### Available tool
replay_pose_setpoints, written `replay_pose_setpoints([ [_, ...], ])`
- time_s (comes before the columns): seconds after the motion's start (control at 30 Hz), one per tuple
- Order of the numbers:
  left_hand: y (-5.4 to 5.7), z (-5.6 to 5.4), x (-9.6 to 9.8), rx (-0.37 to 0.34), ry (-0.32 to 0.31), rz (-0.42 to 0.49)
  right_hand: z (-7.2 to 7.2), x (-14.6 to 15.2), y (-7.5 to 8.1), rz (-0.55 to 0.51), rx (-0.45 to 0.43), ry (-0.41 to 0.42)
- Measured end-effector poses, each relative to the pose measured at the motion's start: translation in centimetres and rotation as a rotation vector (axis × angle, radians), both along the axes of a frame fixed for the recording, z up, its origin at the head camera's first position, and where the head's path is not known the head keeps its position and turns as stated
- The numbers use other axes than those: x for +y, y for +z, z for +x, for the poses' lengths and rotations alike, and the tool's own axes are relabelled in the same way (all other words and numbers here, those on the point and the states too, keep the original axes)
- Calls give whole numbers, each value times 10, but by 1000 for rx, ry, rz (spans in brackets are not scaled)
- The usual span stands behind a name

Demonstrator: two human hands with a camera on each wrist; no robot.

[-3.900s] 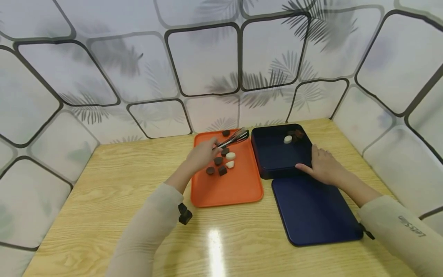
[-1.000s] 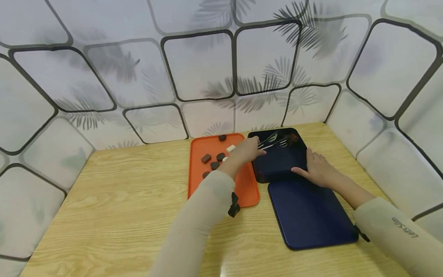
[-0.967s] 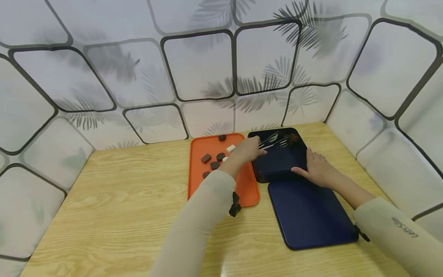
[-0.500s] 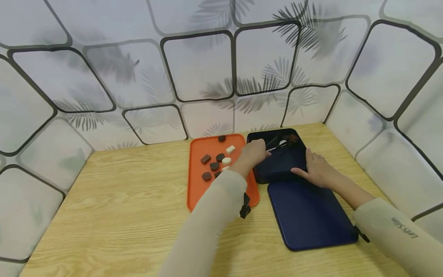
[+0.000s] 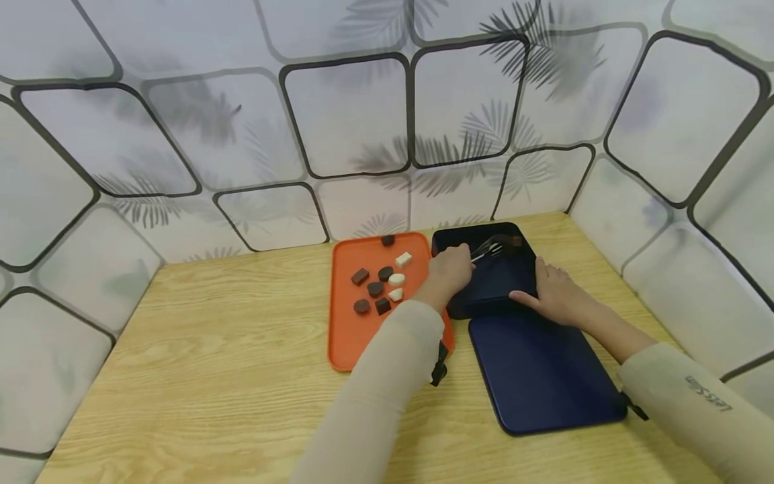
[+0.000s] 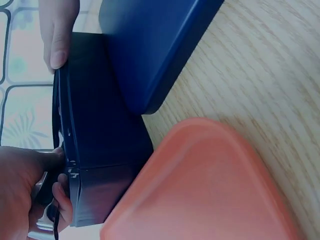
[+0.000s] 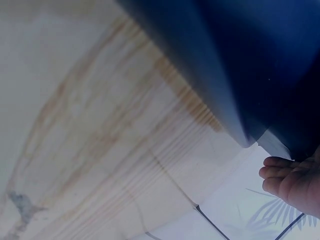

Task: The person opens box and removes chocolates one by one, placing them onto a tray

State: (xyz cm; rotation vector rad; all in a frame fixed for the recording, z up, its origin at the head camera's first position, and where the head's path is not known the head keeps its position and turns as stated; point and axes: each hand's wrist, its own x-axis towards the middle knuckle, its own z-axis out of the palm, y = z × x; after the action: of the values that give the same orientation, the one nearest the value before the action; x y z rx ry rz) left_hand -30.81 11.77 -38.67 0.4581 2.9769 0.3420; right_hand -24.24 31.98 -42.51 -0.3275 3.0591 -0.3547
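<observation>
My left hand [image 5: 452,267] grips metal tongs [image 5: 486,250] by the handle, with their fork-like end over the inside of the dark blue box [image 5: 492,286]. In the left wrist view, the left fingers curl round the tongs beside the box rim. A brown piece [image 5: 517,240] lies near the box's back right corner, by the tongs' tips. My right hand [image 5: 559,296] rests on the box's front right corner, fingers straight along the right side and thumb on the front rim. Left of the box, an orange tray [image 5: 357,343] bears several dark chocolates [image 5: 375,288] and white chocolates [image 5: 396,279].
The flat blue lid [image 5: 547,380] lies on the wooden table [image 5: 211,363] just in front of the box. A patterned cloth wall [image 5: 351,121] rises behind the table and along both sides.
My left hand has moved the tongs right, from over the orange tray to over the box; in the last second it has shifted slightly further right. The right hand stays at the box corner.
</observation>
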Motion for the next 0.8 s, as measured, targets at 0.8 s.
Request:
replay_pose_setpoints([
  [0.8, 14, 14, -22, 54, -221, 42, 6, 0, 1, 15, -14, -11],
])
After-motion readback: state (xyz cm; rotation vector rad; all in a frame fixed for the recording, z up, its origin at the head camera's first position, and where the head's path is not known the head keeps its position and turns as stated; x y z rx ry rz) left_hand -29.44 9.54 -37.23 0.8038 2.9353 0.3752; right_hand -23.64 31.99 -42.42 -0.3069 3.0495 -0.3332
